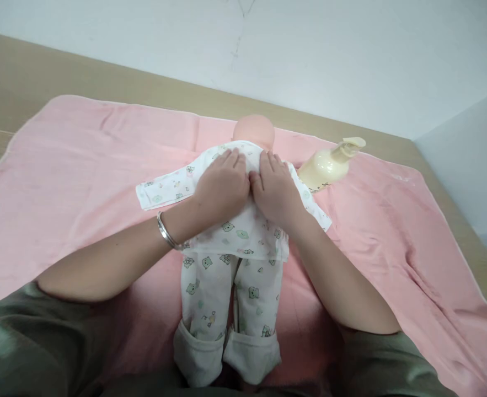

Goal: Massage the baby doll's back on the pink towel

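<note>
**poster_a:** So where's the baby doll (235, 242) sitting here? Face down?

**poster_b:** Looks like it. It lies in the middle of the pink towel (69, 182), long axis running near to far: head at the far end, cuffed trouser legs at the near end by the person's lap. Both hands rest flat on its upper back, over the printed shirt.

**poster_a:** Gripping anything?

**poster_b:** Nope. The left hand (221, 187) and right hand (277, 193) lie palm down, fingers spread slightly and pointing far, thumbs touching along the middle. Nothing pinched. The left wrist wears a silver bangle (166, 234).

**poster_a:** Any containers?

**poster_b:** One cream pump bottle (325, 167), lying tilted on the towel just right of the doll's shoulder, closer to the right hand. Can't tell what's inside or how full.
</note>
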A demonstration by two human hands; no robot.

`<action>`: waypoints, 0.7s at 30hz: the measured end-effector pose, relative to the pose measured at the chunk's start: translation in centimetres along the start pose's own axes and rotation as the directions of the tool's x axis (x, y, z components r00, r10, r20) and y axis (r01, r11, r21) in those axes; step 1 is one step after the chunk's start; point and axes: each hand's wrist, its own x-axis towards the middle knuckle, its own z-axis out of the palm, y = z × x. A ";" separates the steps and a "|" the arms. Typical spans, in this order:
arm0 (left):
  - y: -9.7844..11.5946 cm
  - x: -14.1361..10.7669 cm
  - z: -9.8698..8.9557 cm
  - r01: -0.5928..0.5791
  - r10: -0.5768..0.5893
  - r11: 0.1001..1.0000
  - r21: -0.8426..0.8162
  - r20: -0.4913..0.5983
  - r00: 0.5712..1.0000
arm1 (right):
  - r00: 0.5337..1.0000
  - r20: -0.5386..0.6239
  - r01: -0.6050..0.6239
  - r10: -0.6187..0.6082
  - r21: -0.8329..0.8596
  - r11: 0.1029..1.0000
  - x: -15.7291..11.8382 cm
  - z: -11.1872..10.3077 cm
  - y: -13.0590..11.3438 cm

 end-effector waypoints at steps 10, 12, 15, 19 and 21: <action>-0.6 0.2 0.9 0.119 -0.120 0.992 -0.044 -0.023 0.992 | 1.000 -0.015 0.021 -0.019 0.142 0.990 0.5 -0.1 0.5; 0.7 -0.5 0.4 0.128 -0.128 0.992 -0.020 -0.015 0.992 | 0.996 -0.076 -0.024 0.035 0.151 0.988 2.1 0.3 1.8; 1.3 -0.6 -0.2 0.116 -0.114 0.992 -0.055 0.023 0.993 | 0.994 -0.102 -0.014 0.028 0.138 0.990 2.3 0.8 2.0; -0.3 0.9 -0.6 0.173 -0.161 0.952 -0.252 0.069 0.985 | 0.996 -0.083 -0.005 0.013 0.092 0.996 -0.4 1.0 -0.2; -1.3 1.7 -0.3 0.201 -0.188 0.922 -0.331 0.071 0.980 | 0.994 -0.102 0.044 -0.039 0.050 0.998 -2.0 1.3 -1.6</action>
